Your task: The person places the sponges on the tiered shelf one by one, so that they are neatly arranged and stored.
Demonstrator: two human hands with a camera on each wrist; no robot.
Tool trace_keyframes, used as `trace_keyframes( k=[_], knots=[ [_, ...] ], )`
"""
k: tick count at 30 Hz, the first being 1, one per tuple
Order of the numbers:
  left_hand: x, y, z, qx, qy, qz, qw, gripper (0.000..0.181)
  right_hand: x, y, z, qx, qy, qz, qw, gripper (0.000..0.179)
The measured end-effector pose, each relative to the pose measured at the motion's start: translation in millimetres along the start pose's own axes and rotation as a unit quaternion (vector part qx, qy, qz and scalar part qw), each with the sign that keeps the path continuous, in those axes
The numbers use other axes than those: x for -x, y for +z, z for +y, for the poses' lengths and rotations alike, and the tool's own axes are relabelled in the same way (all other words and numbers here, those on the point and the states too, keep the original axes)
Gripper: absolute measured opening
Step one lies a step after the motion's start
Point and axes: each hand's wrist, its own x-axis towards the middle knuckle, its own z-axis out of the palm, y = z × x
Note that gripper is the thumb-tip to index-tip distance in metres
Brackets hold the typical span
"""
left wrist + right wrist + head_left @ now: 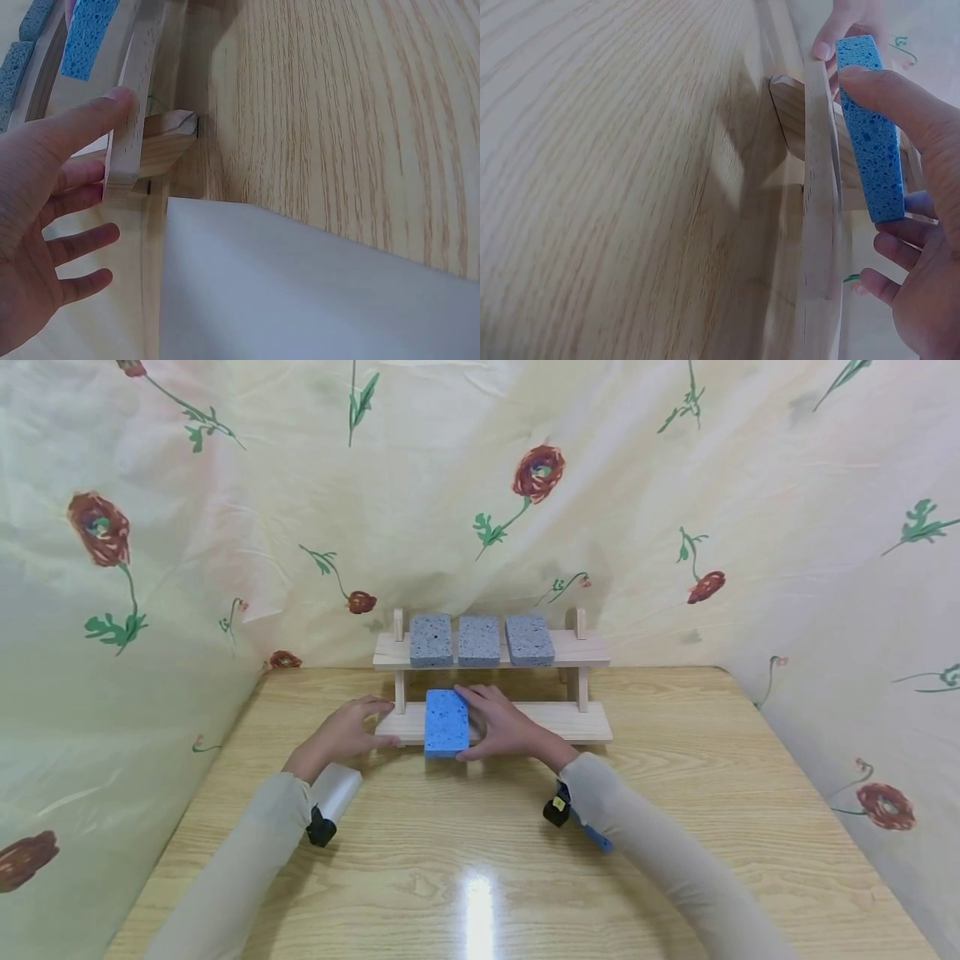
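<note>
A blue sponge [446, 720] is in my right hand [504, 723], held by its right side between thumb and fingers, over the lower board of a two-tier wooden rack [555, 718]. In the right wrist view the blue sponge [871, 142] is seen edge-on, with the thumb across its face. My left hand [347, 728] grips the left end of that lower board. The left wrist view shows the left hand's thumb on the board's front edge [136, 112] and fingertips at its other side. Three grey-looking sponges [478, 640] lie side by side on the upper board.
A white box-like object [337, 789] lies beside my left wrist. Partly hidden under my right sleeve is a blue object [598, 837] on the wooden table [450, 827]. Flowered cloth [420, 485] hangs behind the rack and along both sides.
</note>
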Motion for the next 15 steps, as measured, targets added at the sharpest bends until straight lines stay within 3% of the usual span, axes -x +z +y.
trace_keyframes(
  k=[15],
  knots=[
    [-1.0,0.8,-0.5,-0.003,0.006,0.003,1.0,0.07,-12.8,2,1,0.0,0.003,-0.003,1.0,0.119]
  ],
)
